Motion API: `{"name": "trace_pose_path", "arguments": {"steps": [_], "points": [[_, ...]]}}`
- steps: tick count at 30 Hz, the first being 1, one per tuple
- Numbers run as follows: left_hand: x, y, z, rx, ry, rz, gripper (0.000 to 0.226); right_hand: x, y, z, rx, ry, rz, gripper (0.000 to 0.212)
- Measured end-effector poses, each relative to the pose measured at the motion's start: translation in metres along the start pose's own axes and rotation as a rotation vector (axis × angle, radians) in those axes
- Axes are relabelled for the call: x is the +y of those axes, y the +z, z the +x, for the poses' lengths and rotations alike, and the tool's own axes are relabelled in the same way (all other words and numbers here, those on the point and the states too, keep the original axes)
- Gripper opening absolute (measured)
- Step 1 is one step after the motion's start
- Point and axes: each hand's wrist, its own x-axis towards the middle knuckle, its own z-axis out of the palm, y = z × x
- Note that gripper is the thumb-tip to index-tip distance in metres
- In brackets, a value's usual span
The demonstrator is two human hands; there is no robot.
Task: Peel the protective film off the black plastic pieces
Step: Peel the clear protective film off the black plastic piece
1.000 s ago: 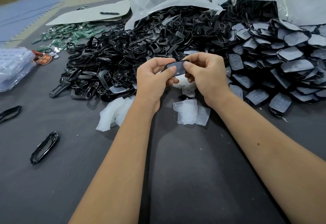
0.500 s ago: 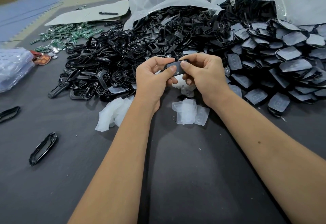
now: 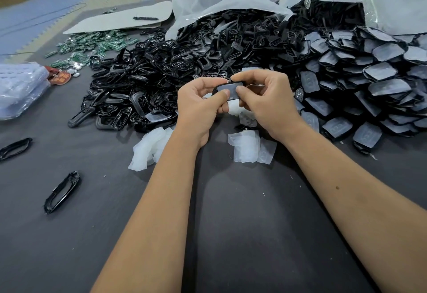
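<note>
Both hands are up over the table, and between them sits one black plastic piece (image 3: 227,90), its greyish film facing the camera. The left hand (image 3: 198,105) is clamped on the piece's left end, thumb pressed across the front, fingers curled behind. The right hand (image 3: 265,98) is closed on the right end, thumb tip planted on the film's edge and forefinger hooked over the top rim, which looks to me like the hunt for a corner to lift. Here's the risk: the film seems flush, so a thumbnail could skate off the glossy face and never catch, or scratch the surface it's meant to protect. Pull too sharply once it lifts and the thin film could tear, leaving a strip behind. With both grips out at the ends, a hard tug could also pop the piece free, and it would drop among the peeled films (image 3: 251,147) lying just below the wrists, or worse, into the pile of black frames (image 3: 161,78) to the left, where it would vanish. To the right, the heap of still-filmed pieces (image 3: 369,85) sits close to the right forearm; a careless elbow could spread it toward the discarded films on the dark table (image 3: 231,235).
</note>
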Motion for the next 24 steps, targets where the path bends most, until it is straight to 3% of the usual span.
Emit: {"name": "trace_pose_path", "arguments": {"steps": [4, 11, 13, 15, 18, 20, 24], "points": [[0.004, 0.0, 0.002, 0.035, -0.097, -0.097, 0.02, -0.007, 0.002, -0.006, -0.033, -0.08, -0.074, 0.043], [0.018, -0.008, 0.0, -0.078, -0.252, -0.39, 0.012, -0.011, 0.005, -0.008, -0.021, -0.336, -0.276, 0.022], [0.02, -0.008, -0.001, -0.073, -0.286, -0.455, 0.02, -0.012, 0.005, -0.008, 0.01, -0.343, -0.296, 0.016], [0.02, -0.007, -0.001, -0.063, -0.298, -0.502, 0.034, -0.013, 0.005, -0.007, 0.056, -0.259, -0.233, 0.009], [0.017, -0.002, -0.002, -0.091, -0.224, -0.398, 0.017, -0.013, 0.003, -0.005, 0.114, -0.069, 0.002, 0.004], [0.015, 0.001, -0.004, -0.082, -0.189, -0.354, 0.006, -0.015, 0.001, -0.004, 0.06, 0.05, 0.153, 0.005], [0.015, 0.001, -0.004, -0.051, -0.177, -0.322, 0.005, -0.014, 0.0, -0.004, -0.052, 0.331, 0.42, 0.016]]}}
